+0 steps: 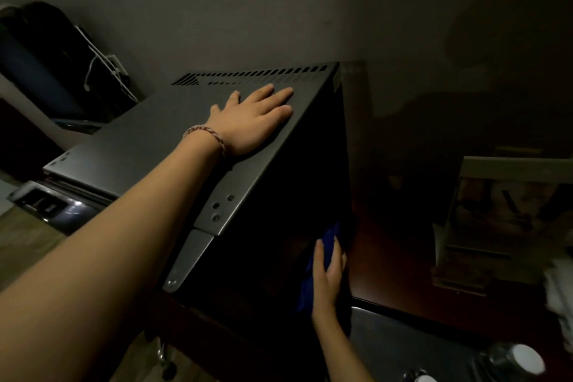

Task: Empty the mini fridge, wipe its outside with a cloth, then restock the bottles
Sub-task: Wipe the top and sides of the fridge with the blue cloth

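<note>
The left hand (pixel 251 121) lies flat on the top panel of the mini fridge (pixel 148 139), fingers straight and spread, palm down, gripping nothing; it looks like a bracing hand, steadying the cabinet. Just beyond its fingertips runs the row of vent slots (pixel 257 73) at the back edge of the top. A braided bracelet (pixel 206 133) sits on that wrist.

Below and to the right of the left hand, the right hand (pixel 327 270) presses a blue cloth (pixel 328 239) against the fridge's dark side wall, low down and near the rear corner. The fingers are nearly straight over the cloth, which pokes out above the fingertips and hangs behind the palm; the thumb side is hidden, so I cannot tell whether any of the fabric is pinched.

Judging by this, the task is in its middle step: the outside is being wiped, with the right side in hand. Whether the top, the door front or the other side are done cannot be read from the surfaces in this dim light. The fridge door (pixel 46 201), well to the left of the left hand, appears ajar, but the inside is out of view, so emptying cannot be confirmed directly.

Below and right of the right hand, two white-capped bottles (pixel 514 363) stand on a dark surface at the frame's edge, which suggests they were taken out and restocking is still to come.
</note>
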